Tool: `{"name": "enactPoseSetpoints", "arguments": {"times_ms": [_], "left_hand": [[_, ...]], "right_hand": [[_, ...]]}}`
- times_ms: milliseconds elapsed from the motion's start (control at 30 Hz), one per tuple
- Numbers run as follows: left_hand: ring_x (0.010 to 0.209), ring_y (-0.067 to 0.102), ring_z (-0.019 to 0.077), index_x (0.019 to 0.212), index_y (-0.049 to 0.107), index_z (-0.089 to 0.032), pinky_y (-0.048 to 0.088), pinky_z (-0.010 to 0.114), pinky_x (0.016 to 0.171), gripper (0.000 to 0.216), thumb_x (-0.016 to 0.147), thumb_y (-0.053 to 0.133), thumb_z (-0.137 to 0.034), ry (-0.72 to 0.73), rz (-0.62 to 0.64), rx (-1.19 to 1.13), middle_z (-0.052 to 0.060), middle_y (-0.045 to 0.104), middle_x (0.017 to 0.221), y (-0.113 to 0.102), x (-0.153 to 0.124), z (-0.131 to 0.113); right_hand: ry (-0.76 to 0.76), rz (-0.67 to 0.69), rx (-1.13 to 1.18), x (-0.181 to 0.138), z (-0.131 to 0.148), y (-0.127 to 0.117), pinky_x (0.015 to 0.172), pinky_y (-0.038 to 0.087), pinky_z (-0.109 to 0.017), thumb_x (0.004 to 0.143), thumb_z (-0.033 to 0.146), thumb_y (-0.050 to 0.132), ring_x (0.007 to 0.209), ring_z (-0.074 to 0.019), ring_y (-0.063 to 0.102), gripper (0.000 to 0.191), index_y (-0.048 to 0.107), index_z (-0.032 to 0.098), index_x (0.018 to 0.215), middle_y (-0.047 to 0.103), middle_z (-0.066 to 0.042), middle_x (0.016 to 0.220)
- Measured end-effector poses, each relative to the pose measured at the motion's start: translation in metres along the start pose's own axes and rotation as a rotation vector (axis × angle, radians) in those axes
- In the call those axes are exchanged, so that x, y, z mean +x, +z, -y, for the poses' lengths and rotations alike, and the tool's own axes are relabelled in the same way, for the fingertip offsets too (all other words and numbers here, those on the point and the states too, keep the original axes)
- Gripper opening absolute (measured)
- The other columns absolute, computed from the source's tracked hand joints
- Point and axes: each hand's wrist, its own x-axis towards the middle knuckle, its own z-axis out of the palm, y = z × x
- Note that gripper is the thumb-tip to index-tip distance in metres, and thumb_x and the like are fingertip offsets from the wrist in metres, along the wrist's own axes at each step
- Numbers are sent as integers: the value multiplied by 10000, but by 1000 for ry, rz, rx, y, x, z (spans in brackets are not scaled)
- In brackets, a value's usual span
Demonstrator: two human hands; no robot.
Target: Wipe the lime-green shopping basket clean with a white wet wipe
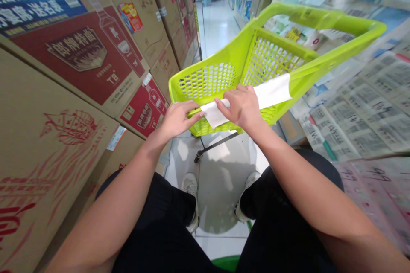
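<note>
A lime-green plastic shopping cart (205, 72) stands before me, its handle toward the upper right. My left hand (181, 117) grips the cart's near rim at the left, thumb and fingers on either side of the edge. A white cloth (273, 91) lies draped along that same rim. Over the cloth, my right hand (241, 106) is closed, pressing it round the rim with the thumb pointing left. Part of the cloth hangs down between my two hands, and the rest stretches to the right. The cart's basket holds nothing that I can make out.
Stacked cardboard cartons (80, 51) form a wall on my left. Packaged goods with handwritten prices (368, 106) fill the right side. A dark cart leg with a caster (198, 155) sits near my shoes (190, 187). Beyond, a tiled aisle (218, 21) runs away.
</note>
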Motion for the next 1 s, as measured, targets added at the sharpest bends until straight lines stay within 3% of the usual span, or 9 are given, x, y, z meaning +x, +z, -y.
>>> {"name": "enactPoseSetpoints", "arguments": {"times_ms": [133, 300, 433, 600, 733, 867, 1000], "left_hand": [[978, 788, 309, 1103, 797, -180, 509, 380, 795, 492, 1040, 557, -605, 19, 23, 148, 112, 840, 1061, 5, 0, 4], [887, 799, 320, 1019, 789, -198, 510, 389, 745, 357, 1004, 644, -523, 0, 67, 325, 107, 832, 934, 9, 0, 8], [838, 795, 334, 1045, 801, -202, 502, 397, 723, 391, 1017, 638, -556, -54, 88, 352, 105, 818, 861, 10, 0, 7], [825, 785, 323, 983, 798, -208, 477, 379, 718, 348, 994, 675, -534, -97, 95, 352, 90, 807, 825, 6, 1, 3], [815, 778, 306, 964, 793, -216, 444, 355, 684, 333, 999, 686, -529, -119, 124, 330, 81, 805, 823, 2, 1, 3], [802, 775, 299, 971, 795, -211, 448, 350, 674, 358, 1013, 663, -541, -106, 124, 328, 91, 807, 832, 2, 1, 5], [836, 785, 309, 996, 801, -216, 489, 363, 705, 379, 1016, 640, -559, -63, 88, 364, 98, 816, 864, 6, 1, 6]], "right_hand": [[116, -118, -19, -1, -33, -1, 967, 392, -515, 1112, 556, 447, 1016, -346, 622, 521, 760, 206, 887, 764, -139, 930], [160, -271, -56, -7, -50, 3, 1114, 390, -608, 1079, 538, 515, 1328, -420, 538, 425, 768, 220, 955, 707, -170, 1344], [104, -199, -21, -14, -28, 5, 1146, 386, -611, 1113, 495, 447, 1247, -391, 561, 412, 740, 222, 1016, 723, -157, 1188], [-5, -160, 0, -19, -4, 5, 1067, 443, -539, 1144, 499, 377, 1093, -351, 576, 452, 708, 218, 1019, 730, -141, 1049], [-35, -169, 15, -13, -30, 4, 1091, 439, -532, 1138, 539, 399, 1149, -347, 581, 470, 725, 223, 1017, 756, -133, 1101], [86, -183, -5, -7, -70, -3, 1120, 422, -585, 1118, 524, 423, 1174, -370, 583, 463, 746, 216, 995, 759, -142, 1123], [129, -177, -15, -12, -64, -4, 1226, 342, -648, 1116, 510, 404, 1251, -395, 563, 464, 760, 212, 1100, 747, -153, 1204]]}}
